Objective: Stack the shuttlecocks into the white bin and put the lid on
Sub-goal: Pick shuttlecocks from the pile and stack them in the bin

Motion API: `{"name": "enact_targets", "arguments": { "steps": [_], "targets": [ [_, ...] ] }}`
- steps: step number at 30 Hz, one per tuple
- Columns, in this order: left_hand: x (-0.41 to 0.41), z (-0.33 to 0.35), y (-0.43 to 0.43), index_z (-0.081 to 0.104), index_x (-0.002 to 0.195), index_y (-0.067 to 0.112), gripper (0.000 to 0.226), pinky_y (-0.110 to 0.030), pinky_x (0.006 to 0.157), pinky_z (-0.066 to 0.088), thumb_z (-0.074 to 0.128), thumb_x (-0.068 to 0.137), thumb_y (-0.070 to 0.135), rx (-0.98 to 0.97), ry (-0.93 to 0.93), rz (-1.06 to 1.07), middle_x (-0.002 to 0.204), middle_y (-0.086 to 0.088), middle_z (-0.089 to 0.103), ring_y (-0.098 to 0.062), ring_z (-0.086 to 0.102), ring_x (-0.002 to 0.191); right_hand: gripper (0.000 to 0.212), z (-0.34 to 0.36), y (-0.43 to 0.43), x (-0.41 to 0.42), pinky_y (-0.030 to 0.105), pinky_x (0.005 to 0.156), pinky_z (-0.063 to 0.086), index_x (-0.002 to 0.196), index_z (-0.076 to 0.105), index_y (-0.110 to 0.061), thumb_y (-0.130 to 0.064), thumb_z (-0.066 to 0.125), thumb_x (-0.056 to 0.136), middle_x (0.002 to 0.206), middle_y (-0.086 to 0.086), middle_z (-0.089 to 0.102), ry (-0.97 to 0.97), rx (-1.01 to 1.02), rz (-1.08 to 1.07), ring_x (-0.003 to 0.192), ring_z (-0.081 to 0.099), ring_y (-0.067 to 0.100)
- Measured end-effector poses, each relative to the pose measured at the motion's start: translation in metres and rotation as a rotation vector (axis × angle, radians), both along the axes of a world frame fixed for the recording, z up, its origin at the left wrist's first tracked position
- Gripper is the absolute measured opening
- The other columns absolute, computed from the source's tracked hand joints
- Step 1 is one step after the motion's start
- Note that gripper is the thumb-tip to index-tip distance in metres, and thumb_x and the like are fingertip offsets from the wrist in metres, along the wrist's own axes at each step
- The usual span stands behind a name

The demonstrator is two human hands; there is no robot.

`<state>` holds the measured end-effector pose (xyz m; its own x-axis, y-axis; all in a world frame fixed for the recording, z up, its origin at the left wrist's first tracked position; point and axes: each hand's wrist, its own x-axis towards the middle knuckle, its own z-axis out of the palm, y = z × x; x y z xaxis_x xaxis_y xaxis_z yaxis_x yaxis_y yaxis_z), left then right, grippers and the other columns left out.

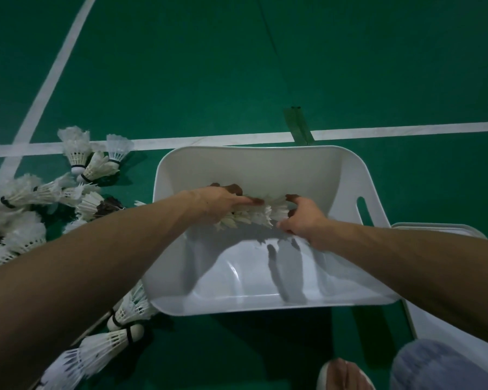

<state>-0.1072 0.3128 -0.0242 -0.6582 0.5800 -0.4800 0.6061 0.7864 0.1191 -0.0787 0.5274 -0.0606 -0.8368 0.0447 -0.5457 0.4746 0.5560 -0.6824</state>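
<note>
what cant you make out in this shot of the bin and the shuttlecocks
All in the head view:
1. Shuttlecock stack: its count and its ends, covered by the left hand and right hand gripping it.
2. Lid: mostly hidden by the right forearm and a knee.
3. Loose shuttlecocks: pile cut off by the left edge, partly under the left forearm.

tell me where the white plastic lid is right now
In the head view the flat white plastic lid lies on the green floor at the right, beside the right wall of the white plastic bin, partly hidden under the right forearm.
</note>
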Motion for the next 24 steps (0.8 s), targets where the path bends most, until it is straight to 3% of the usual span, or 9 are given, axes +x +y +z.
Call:
{"name": "enact_targets", "arguments": {
  "steps": [3,7,13,18,24],
  "targets": [
    [0.001,0.002,-0.001,0.008,0.145,0.054,0.079,-0.034,0.095,0.043,0.042,0.092,0.007,0.034,-0.028,0.040,0.135,-0.010,0.046,-0.031,0.053,0.112,0.075,0.003,-0.001,0.002,0.033,0.086,0.055,0.136,0.050,-0.015,-0.002,0.079,0.068,0.111,0.009,0.068,0.043,0.010,0.016,0.097,0.066,0.024],
    [0.002,0.001,-0.007,0.008,0.147,0.049,0.091,-0.036,0.102,0.039,0.064,0.085,0.015,0.031,-0.029,0.023,0.138,-0.009,0.042,-0.029,0.049,0.119,0.074,0.010,0.001,0.007,0.038,0.091,0.054,0.133,0.051,-0.013,-0.004,0.082,0.066,0.108,0.007,0.068,0.058,-0.003,0.039,0.097,0.066,0.024],
    [0.006,0.005,-0.008,0.012,0.149,0.042,0.088,-0.034,0.102,0.037,0.070,0.083,0.035,0.083,-0.041,0.056,0.140,-0.009,0.042,-0.029,0.047,0.121,0.097,0.007,0.001,0.013,0.042,0.094,0.053,0.144,0.037,-0.017,-0.014,0.088,0.061,0.126,0.008,0.060,0.012,0.008,0.087,0.109,0.062,0.027],
    [0.010,0.000,-0.001,0.015,0.149,0.042,0.082,-0.028,0.095,0.035,0.067,0.085,0.041,0.148,-0.056,0.114,0.136,-0.008,0.044,-0.027,0.049,0.116,0.090,0.008,-0.010,0.013,0.039,0.092,0.053,0.145,0.033,-0.015,-0.005,0.082,0.069,0.125,0.009,0.057,0.020,-0.014,0.060,0.110,0.059,0.026],
    [0.001,-0.012,0.001,0.016,0.147,0.047,0.077,-0.033,0.105,0.035,0.062,0.085,0.051,0.205,-0.109,0.196,0.143,-0.007,0.042,-0.028,0.045,0.125,0.094,0.006,-0.010,0.005,0.041,0.089,0.055,0.146,0.032,-0.016,-0.004,0.081,0.067,0.122,0.009,0.058,-0.007,-0.013,0.071,0.108,0.060,0.026]
  ]
}}
